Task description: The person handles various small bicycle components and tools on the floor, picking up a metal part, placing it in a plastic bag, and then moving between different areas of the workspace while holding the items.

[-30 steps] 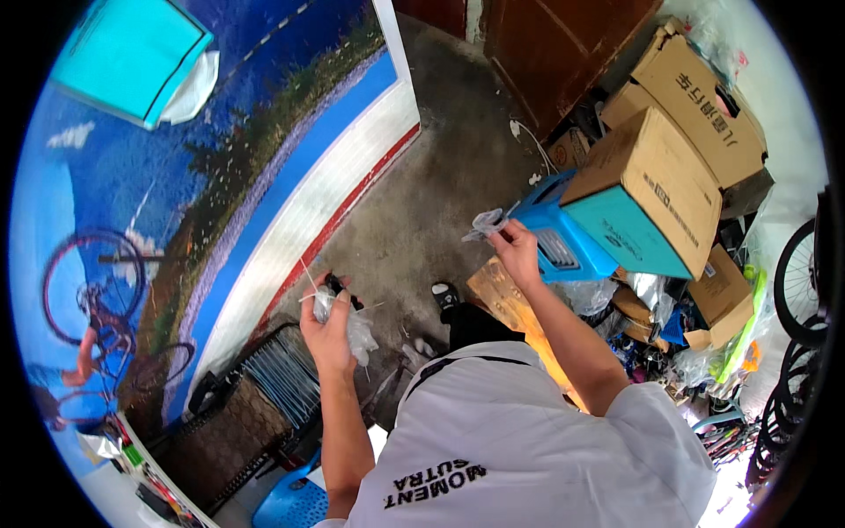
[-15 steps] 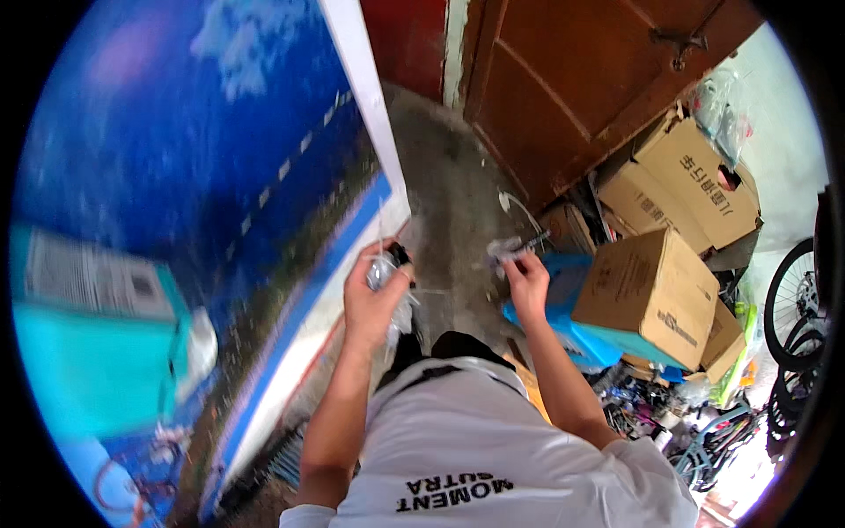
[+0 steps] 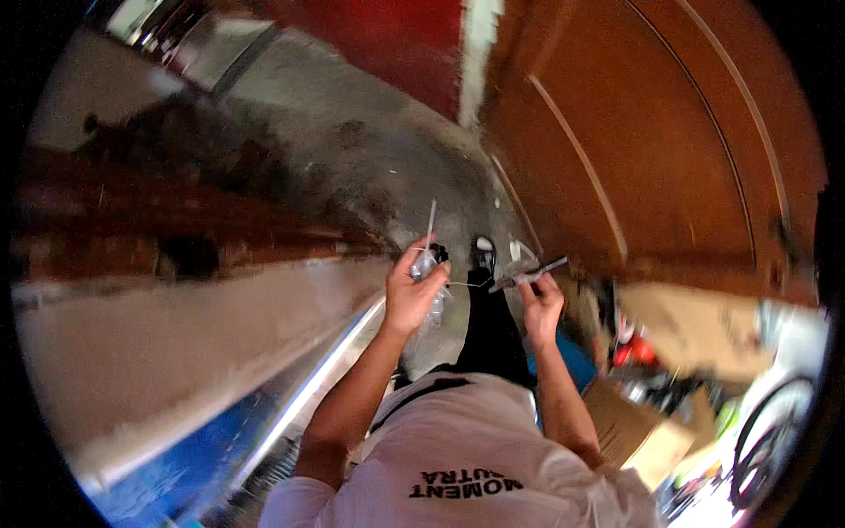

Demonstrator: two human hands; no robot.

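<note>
My left hand (image 3: 410, 295) is closed round a clear plastic-wrapped bundle (image 3: 424, 266) with a black part at its top. A thin white strip (image 3: 431, 218) sticks up from that hand. My right hand (image 3: 541, 304) pinches a small clear plastic packet (image 3: 515, 275) with a dark, thin stick-like piece (image 3: 554, 264) at its far end. A thin pale cord (image 3: 468, 284) runs between the two hands. What exactly is inside the plastic in either hand cannot be made out.
A brown panelled door (image 3: 616, 132) rises ahead and to the right, beside a red panel (image 3: 387, 53). A pale ledge (image 3: 194, 352) runs along the left. Cardboard boxes (image 3: 634, 431) and a wheel (image 3: 775, 440) are at the right. My foot (image 3: 483, 253) is forward on the concrete floor (image 3: 352, 150).
I have moved forward and turned. The blue panel has slid to the lower left, the boxes to the lower right, and the door looms larger. Both hands keep their holds.
</note>
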